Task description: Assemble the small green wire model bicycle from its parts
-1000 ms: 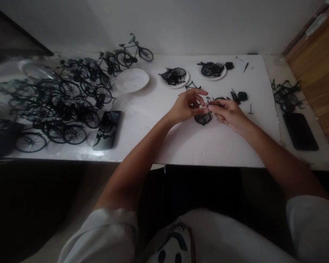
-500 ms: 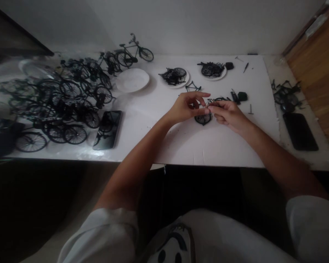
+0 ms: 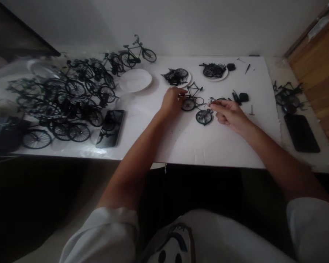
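My right hand (image 3: 228,112) pinches a small silvery piece (image 3: 211,100) between thumb and fingertips, just above the table. The piece is too small to name. My left hand (image 3: 172,103) is down at the left of the loose model bicycle parts, its fingers bent but apart, and partly hidden. Closest to it are a small spoked wheel (image 3: 188,104) and a dark bicycle frame (image 3: 194,89). A thin ring (image 3: 199,100) lies between that wheel and my right hand. Below the ring is another spoked wheel (image 3: 204,117) with a green rim.
Many model bicycles (image 3: 76,87) crowd the left, beside a phone (image 3: 111,128) and a white plate (image 3: 137,80). Two plates of black parts stand at the back. Small tools (image 3: 235,97) lie to the right, and another dark phone (image 3: 301,132) rests at the right edge.
My left hand has left my right hand and moved left to the parts, uncovering the frame, ring and wheels. My right hand stays nearly where it was, with the silvery piece.
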Demonstrator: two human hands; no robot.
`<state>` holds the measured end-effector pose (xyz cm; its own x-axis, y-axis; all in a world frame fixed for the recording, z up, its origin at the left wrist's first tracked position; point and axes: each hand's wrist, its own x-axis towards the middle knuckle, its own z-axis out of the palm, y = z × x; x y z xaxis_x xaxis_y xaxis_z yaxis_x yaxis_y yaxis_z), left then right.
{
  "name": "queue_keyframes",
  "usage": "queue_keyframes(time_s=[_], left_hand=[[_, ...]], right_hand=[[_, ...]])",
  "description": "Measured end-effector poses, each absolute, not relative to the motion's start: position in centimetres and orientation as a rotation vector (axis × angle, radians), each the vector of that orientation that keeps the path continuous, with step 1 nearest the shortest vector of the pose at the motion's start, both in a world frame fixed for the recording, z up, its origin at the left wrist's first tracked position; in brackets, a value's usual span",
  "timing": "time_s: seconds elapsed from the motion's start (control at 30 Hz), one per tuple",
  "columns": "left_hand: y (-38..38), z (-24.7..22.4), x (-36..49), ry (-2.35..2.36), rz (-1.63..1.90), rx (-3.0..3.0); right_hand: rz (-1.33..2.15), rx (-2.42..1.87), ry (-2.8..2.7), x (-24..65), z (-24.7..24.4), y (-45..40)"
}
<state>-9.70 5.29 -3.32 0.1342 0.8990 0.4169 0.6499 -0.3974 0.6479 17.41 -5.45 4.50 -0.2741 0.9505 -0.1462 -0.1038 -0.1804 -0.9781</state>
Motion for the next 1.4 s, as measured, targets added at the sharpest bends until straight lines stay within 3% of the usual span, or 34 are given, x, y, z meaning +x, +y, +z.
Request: queue_keyframes(time_s=[0.33,0.7,1.4], left_hand=[[4.4,-2.3,-8.5,1.31,1.325,1.973],[0.9,0.6,-6.1,0.958,1.152,1.728],[0.2,1.5,-6.2,0.8,1.073,1.699]], right_hand=[[1.483,-1.106,-1.246,17.8,4.0,-4.8],[1.407,-1.129,-1.209,18.1,3.8,-4.2],[1.458,-1.118,-1.153,18.4,3.5,-4.1]])
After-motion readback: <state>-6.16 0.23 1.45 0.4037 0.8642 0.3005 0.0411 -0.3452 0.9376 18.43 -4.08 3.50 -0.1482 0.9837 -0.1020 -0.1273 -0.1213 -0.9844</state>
